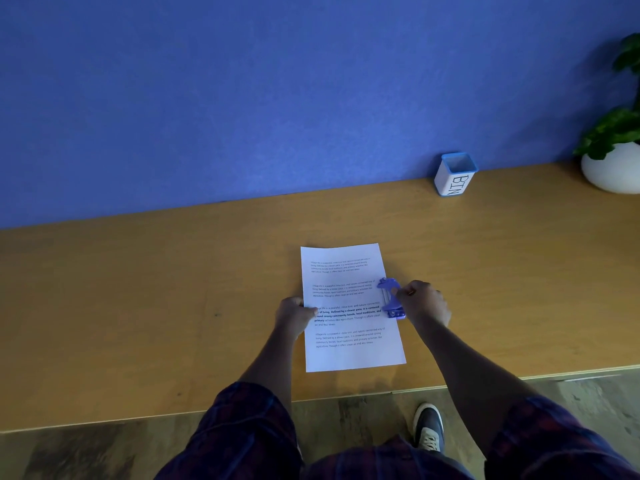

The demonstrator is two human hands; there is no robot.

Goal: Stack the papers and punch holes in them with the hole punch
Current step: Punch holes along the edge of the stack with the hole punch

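Note:
A stack of white printed papers (pixel 349 337) lies flat on the wooden table (pixel 173 289). A purple hole punch (pixel 390 296) sits over the middle of the stack's right edge. My right hand (pixel 424 301) grips the punch from the right, fingers curled on its handle. My left hand (pixel 294 315) pinches the stack's left edge, thumb on top of the sheet.
A white cup with a blue rim marked BIN (pixel 454 174) stands at the back by the blue wall (pixel 277 98). A plant in a white pot (pixel 614 168) is at the far right. The table's front edge (pixel 346 398) runs just below the papers.

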